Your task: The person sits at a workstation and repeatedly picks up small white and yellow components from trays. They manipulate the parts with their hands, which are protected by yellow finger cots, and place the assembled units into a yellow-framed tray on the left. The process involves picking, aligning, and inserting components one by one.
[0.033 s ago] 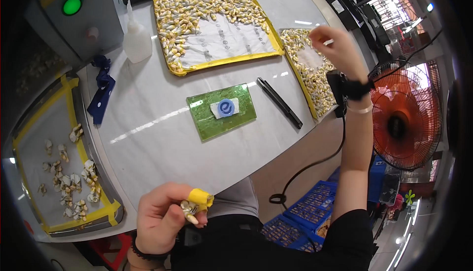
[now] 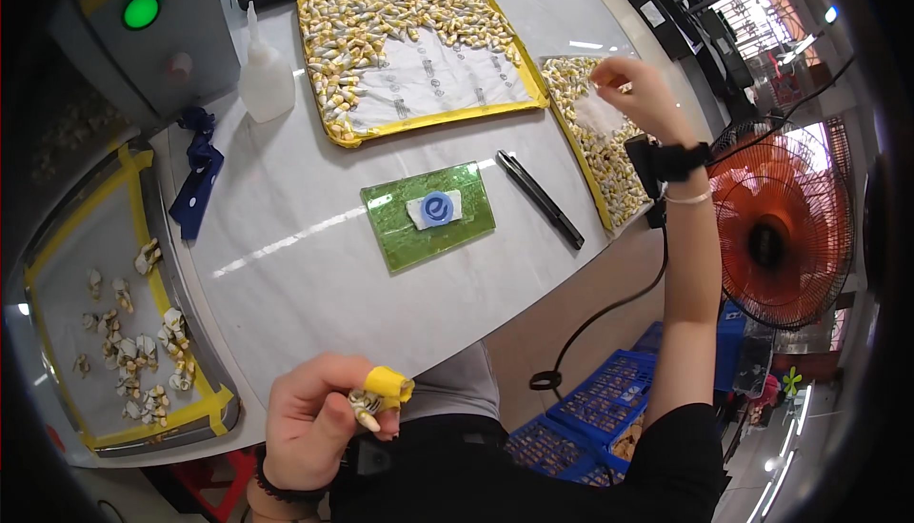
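Head view, largest item first: the white table (image 2: 314,266) carries all parts, and the green mat (image 2: 428,216) at its centre serves as the landmark. Beyond the mat lies a yellow-edged tray (image 2: 419,118), bare in its middle with small cream pieces banked along its far and left rims. Left of the mat, at the table edge, a second tray (image 2: 181,423) holds a thin scatter of the same pieces. Right of the mat, a third tray (image 2: 595,157) is covered with pieces. A black tool (image 2: 540,198) lies between the mat and this tray, long axis running diagonally from far-left to near-right. A squeeze bottle (image 2: 266,80) stands far left of the mat.

Right hand (image 2: 640,95): raised above the right tray, fingers drawn together, apparently on a scrap of clear film; contact cannot be confirmed.

Left hand (image 2: 319,418): nearer than the mat, off the table edge, close to the body. Thumb and a yellow-taped finger pinch one small piece (image 2: 365,406).

The left tray lies to the left of and beyond this hand, and is the closest tray to it.
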`<action>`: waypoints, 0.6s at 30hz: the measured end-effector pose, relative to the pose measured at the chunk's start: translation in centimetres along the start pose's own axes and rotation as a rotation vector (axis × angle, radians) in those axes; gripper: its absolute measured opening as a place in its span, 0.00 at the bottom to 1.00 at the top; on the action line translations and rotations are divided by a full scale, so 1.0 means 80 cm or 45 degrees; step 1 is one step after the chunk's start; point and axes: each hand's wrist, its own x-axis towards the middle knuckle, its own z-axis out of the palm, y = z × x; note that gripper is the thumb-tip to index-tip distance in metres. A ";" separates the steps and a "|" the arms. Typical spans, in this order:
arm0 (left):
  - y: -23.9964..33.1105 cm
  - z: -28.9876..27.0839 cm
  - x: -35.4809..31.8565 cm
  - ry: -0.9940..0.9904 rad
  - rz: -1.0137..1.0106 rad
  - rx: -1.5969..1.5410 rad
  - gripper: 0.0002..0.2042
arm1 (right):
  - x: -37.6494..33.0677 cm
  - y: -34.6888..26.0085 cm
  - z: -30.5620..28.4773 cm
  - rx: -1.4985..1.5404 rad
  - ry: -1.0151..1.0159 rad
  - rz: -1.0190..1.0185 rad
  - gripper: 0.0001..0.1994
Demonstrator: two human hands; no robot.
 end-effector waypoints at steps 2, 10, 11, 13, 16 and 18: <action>-0.005 -0.002 0.000 -0.008 -0.004 -0.083 0.23 | 0.011 0.032 0.027 -0.061 0.013 0.002 0.07; 0.000 -0.004 -0.006 0.023 -0.013 -0.130 0.23 | 0.024 0.044 0.059 -0.187 -0.012 -0.019 0.07; 0.001 -0.004 -0.006 0.035 -0.020 -0.113 0.24 | 0.021 0.039 0.059 -0.254 -0.003 -0.055 0.08; 0.001 -0.007 -0.006 0.002 -0.005 -0.134 0.24 | 0.016 0.026 0.053 -0.276 -0.004 -0.014 0.09; 0.002 -0.012 -0.006 -0.035 0.000 -0.197 0.24 | 0.002 0.022 0.038 -0.324 0.003 0.071 0.07; 0.005 -0.009 -0.006 0.017 0.029 -0.191 0.22 | -0.011 -0.001 0.027 0.037 0.058 0.050 0.07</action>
